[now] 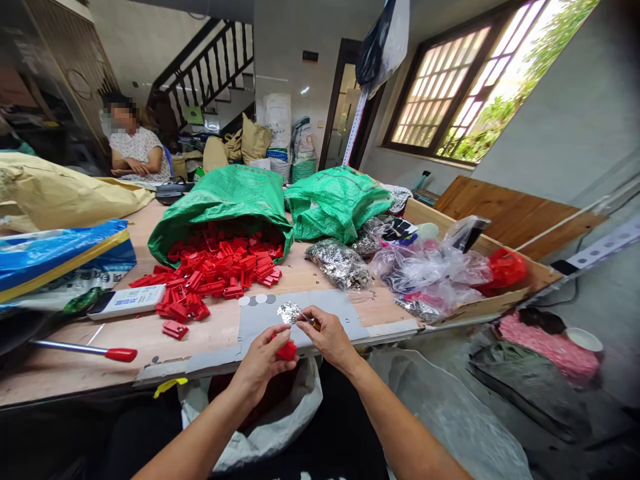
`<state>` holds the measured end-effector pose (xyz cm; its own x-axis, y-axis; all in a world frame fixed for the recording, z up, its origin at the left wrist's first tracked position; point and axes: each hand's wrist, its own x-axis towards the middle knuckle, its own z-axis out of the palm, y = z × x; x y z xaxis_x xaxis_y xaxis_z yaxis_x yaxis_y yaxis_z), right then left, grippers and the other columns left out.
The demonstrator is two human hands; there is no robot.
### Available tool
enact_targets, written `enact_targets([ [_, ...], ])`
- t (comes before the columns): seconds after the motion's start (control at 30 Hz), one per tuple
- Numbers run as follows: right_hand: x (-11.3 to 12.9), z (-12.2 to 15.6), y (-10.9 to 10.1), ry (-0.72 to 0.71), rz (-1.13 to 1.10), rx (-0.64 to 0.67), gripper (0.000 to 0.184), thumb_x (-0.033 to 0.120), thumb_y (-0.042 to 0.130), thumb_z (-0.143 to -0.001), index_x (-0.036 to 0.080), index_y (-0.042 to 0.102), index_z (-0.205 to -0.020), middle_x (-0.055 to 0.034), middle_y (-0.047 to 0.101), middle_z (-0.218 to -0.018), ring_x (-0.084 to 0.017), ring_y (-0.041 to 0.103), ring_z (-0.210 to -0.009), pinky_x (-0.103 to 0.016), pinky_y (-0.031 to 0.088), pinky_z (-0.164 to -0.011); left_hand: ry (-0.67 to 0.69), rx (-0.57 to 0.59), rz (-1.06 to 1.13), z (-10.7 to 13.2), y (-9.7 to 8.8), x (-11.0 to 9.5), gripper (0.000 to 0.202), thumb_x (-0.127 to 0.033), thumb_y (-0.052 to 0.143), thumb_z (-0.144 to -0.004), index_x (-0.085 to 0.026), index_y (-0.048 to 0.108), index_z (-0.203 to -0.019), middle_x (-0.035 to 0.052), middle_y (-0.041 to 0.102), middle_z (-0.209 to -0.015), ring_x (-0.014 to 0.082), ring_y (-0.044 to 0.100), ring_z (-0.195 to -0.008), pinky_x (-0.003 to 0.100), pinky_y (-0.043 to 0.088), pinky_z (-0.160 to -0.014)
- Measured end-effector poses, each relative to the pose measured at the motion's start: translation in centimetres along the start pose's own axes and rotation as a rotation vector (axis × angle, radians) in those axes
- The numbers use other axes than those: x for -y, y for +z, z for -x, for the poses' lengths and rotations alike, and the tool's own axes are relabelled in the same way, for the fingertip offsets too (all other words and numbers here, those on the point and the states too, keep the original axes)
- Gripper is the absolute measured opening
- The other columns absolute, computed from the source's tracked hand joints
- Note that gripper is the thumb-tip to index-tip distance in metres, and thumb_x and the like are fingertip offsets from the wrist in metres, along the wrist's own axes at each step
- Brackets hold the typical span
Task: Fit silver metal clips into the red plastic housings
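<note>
My left hand (261, 361) is closed around a red plastic part (287, 351) just off the table's front edge. To its right, my right hand (331, 339) pinches a small tool with a dark and yellowish handle (313, 323); its tip points toward the left hand and its exact kind is unclear. Just beyond the fingers, a small pile of shiny metal pieces (289, 311) lies on a grey sheet (345, 308). More red plastic parts (215, 270) spill from a green woven sack (225, 190) at the left.
Clear bags of metal pieces (340, 264) and a wooden tray (537, 279) with plastic bags stand at the right. A lever with a red grip (121, 355) juts in from the left. An open white sack (305, 407) hangs below my hands. Another person (137, 150) sits across the room.
</note>
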<state>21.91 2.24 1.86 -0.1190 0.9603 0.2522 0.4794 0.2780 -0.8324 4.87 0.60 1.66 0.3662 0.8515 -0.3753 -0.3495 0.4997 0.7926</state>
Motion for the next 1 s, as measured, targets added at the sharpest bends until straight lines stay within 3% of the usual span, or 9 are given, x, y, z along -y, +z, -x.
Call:
enact_targets([
  [0.1, 0.5, 0.4, 0.4, -0.016, 0.006, 0.0, 0.009, 0.025, 0.054, -0.084, 0.02, 0.06, -0.087, 0.0014, 0.064, -0.078, -0.012, 0.054, -0.065, -0.022, 0.041, -0.062, 0.012, -0.035, -0.003, -1.7, 1.1, -0.1, 0.03, -0.037, 0.07, -0.072, -0.018, 0.057, -0.091, -0.0001, 0.064, -0.071, 0.013, 0.064, -0.06, 0.026, 0.054, -0.057],
  [0.27, -0.2, 1.2, 0.5, -0.012, 0.065, -0.065, 0.006, 0.023, 0.054, -0.084, 0.019, 0.059, -0.084, 0.0013, 0.063, -0.074, -0.012, 0.054, -0.063, -0.022, 0.04, -0.06, -0.001, -0.064, -0.016, -2.9, 1.6, 0.5, 0.019, -0.03, 0.067, -0.075, -0.017, 0.055, -0.081, -0.0001, 0.062, -0.065, 0.0112, 0.061, -0.057, 0.023, 0.053, -0.052],
  [0.5, -1.7, 1.7, 1.0, 0.009, 0.077, -0.184, 0.005, 0.023, 0.054, -0.084, 0.02, 0.058, -0.084, 0.0008, 0.065, -0.077, -0.013, 0.058, -0.068, -0.023, 0.042, -0.065, -0.046, -0.107, -0.038, -3.2, 2.3, 1.0, 0.018, -0.029, 0.066, -0.074, -0.015, 0.056, -0.082, 0.0004, 0.061, -0.065, 0.0096, 0.059, -0.054, 0.022, 0.053, -0.05],
  [1.0, -1.9, 1.7, 1.1, 0.0, 0.112, -0.243, 0.007, 0.026, 0.053, -0.084, 0.02, 0.056, -0.085, 0.0009, 0.063, -0.075, -0.012, 0.054, -0.061, -0.022, 0.04, -0.058, 0.026, -0.131, -0.155, -3.1, 2.1, 1.1, 0.026, -0.037, 0.067, -0.069, -0.015, 0.056, -0.08, 0.0008, 0.061, -0.066, 0.0112, 0.059, -0.056, 0.024, 0.054, -0.051],
])
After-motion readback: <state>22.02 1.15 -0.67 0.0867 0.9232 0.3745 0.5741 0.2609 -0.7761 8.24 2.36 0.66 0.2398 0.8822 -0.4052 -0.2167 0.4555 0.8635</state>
